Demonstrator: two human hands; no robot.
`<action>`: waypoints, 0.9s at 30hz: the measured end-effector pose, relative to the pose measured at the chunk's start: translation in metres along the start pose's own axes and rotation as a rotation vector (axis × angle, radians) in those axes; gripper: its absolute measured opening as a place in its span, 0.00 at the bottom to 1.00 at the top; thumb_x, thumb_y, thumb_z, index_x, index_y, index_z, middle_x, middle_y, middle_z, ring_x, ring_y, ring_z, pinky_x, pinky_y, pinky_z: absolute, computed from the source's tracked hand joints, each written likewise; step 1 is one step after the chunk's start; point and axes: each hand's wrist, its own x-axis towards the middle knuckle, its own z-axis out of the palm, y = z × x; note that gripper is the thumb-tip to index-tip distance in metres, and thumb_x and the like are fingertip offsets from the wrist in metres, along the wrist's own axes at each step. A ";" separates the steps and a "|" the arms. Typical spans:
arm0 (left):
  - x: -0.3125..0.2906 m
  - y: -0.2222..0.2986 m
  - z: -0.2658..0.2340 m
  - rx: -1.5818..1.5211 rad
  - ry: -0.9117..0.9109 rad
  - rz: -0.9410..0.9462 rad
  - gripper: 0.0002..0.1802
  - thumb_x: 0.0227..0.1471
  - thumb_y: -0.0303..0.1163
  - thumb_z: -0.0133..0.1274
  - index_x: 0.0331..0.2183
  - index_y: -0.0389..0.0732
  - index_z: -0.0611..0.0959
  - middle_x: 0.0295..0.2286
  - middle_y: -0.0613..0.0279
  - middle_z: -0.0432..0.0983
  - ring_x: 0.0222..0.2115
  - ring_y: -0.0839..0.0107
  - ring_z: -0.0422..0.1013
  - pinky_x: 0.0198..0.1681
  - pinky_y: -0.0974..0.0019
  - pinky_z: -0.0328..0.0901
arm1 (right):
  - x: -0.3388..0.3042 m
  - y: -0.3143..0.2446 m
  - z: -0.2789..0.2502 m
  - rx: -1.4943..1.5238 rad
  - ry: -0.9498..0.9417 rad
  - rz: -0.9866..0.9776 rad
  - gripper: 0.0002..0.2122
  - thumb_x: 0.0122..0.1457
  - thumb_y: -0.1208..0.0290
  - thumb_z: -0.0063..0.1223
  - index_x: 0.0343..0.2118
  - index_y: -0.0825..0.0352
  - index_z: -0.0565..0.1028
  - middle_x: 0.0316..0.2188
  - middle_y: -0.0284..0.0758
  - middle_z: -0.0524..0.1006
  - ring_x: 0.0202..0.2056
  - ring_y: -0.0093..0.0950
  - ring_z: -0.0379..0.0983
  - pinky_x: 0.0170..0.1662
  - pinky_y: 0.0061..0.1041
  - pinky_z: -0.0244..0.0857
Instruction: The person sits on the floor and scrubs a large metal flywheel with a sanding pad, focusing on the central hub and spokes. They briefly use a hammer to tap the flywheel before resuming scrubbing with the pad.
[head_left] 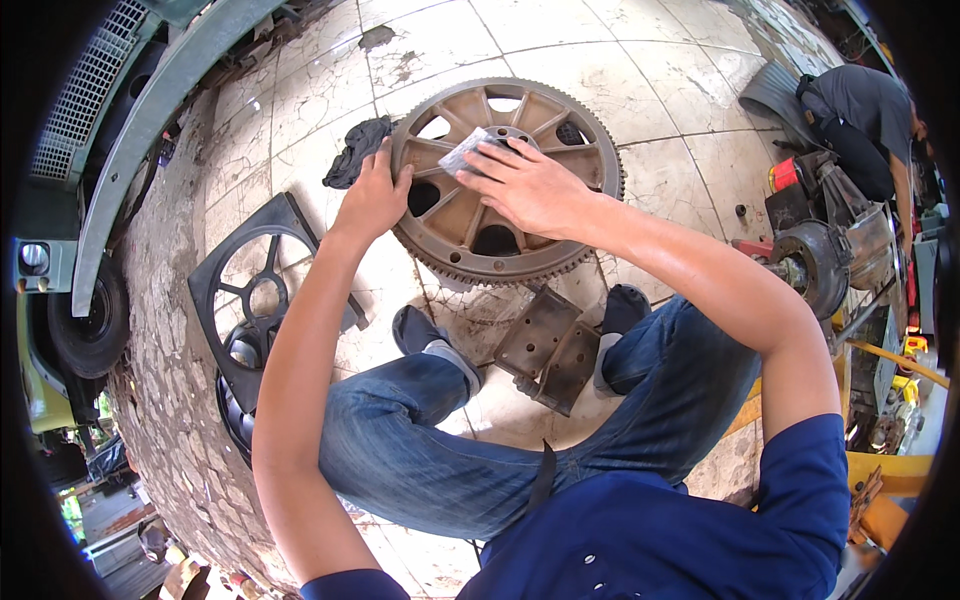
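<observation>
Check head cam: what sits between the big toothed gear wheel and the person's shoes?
Two rusty perforated metal plates lie on the cracked tile floor, between the toothed gear wheel and the shoes. Head view shows it.

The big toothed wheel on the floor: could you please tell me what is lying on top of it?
On the toothed wheel rest the left hand, at its rim, and the right hand, pressing a grey sheet. The hub beneath the right hand is covered.

Head-worn fisheye, looking steeply down, close overhead
</observation>
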 end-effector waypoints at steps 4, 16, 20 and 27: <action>-0.002 0.001 -0.001 -0.004 -0.002 0.005 0.36 0.64 0.46 0.43 0.63 0.33 0.58 0.54 0.34 0.64 0.50 0.37 0.69 0.53 0.47 0.67 | -0.005 0.007 -0.007 -0.083 -0.032 0.087 0.22 0.68 0.61 0.43 0.62 0.62 0.65 0.61 0.40 0.68 0.64 0.35 0.61 0.67 0.45 0.48; -0.001 -0.002 0.001 0.006 0.012 0.003 0.37 0.64 0.48 0.42 0.64 0.34 0.57 0.54 0.35 0.64 0.51 0.37 0.69 0.53 0.47 0.67 | -0.013 0.006 -0.006 0.060 -0.103 0.187 0.22 0.70 0.63 0.39 0.65 0.58 0.63 0.65 0.39 0.63 0.67 0.33 0.55 0.69 0.43 0.45; 0.000 0.001 0.000 -0.012 -0.003 -0.002 0.37 0.64 0.48 0.42 0.64 0.34 0.57 0.55 0.35 0.63 0.51 0.37 0.69 0.54 0.47 0.67 | -0.016 0.017 -0.005 0.128 -0.072 0.160 0.21 0.70 0.61 0.38 0.63 0.62 0.65 0.63 0.40 0.65 0.66 0.35 0.57 0.67 0.47 0.48; -0.001 -0.002 0.001 -0.007 0.006 -0.007 0.37 0.64 0.47 0.43 0.64 0.34 0.57 0.55 0.35 0.64 0.51 0.37 0.68 0.54 0.47 0.66 | -0.016 0.004 -0.008 0.164 -0.145 0.174 0.20 0.71 0.63 0.37 0.64 0.59 0.65 0.65 0.36 0.62 0.68 0.31 0.53 0.70 0.43 0.44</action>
